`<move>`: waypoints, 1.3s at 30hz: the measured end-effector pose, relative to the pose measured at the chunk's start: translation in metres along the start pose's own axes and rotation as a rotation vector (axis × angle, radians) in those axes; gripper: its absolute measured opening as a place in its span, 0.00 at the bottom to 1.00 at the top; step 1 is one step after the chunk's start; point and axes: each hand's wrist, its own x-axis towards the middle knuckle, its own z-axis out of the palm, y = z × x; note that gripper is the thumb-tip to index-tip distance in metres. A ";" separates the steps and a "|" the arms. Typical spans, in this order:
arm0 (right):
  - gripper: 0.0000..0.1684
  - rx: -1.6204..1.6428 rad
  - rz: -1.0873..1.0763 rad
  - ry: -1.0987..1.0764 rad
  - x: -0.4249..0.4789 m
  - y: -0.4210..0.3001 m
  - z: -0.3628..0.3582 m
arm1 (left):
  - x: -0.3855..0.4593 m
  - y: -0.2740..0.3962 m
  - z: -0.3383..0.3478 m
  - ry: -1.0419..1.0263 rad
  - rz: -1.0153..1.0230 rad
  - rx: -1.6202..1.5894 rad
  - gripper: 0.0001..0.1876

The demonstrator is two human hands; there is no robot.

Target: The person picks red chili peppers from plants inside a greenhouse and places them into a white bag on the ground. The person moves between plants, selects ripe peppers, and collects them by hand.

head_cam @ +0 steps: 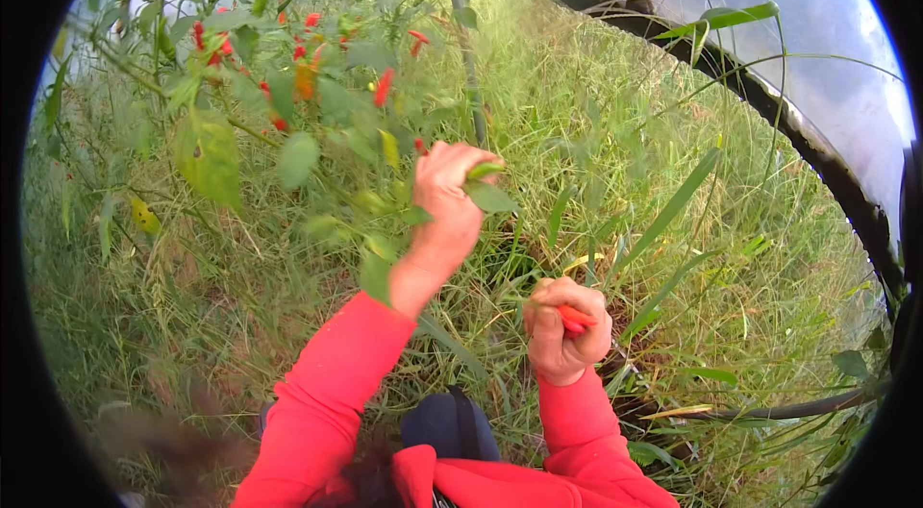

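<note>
My left hand (445, 194) is closed around a leafy part of a chili pepper plant. A green pod or folded leaf (484, 170) and a flat green leaf (492, 196) stick out beside its thumb. What lies inside that fist is hidden. Lower and to the right, my right hand (568, 328) is shut on red chili peppers (575, 318), whose ends show between thumb and fingers. More red chilies (383, 88) hang on the plant beyond my left hand, among blurred green leaves (298, 159). An orange chili (306, 81) hangs there too.
Tall grass (613, 133) covers the ground all around. A thin grey pole (465, 39) stands behind the plant. Along the right runs a dark edge (764, 93) below translucent plastic sheeting (829, 25). A dark pipe or hose (800, 408) lies low at the right.
</note>
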 end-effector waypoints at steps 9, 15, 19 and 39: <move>0.20 1.219 0.826 0.177 0.019 0.035 -0.007 | -0.008 -0.009 -0.031 0.088 0.148 0.097 0.28; 0.17 1.139 1.016 0.093 0.013 0.065 0.009 | -0.015 -0.058 -0.053 0.160 -0.266 -0.144 0.18; 0.12 1.062 0.990 -0.122 0.030 0.057 0.021 | 0.003 -0.076 -0.058 0.057 -0.396 -0.109 0.20; 0.13 -0.526 0.326 -0.146 0.067 0.097 0.097 | -0.023 -0.058 0.011 -0.237 -0.361 0.048 0.05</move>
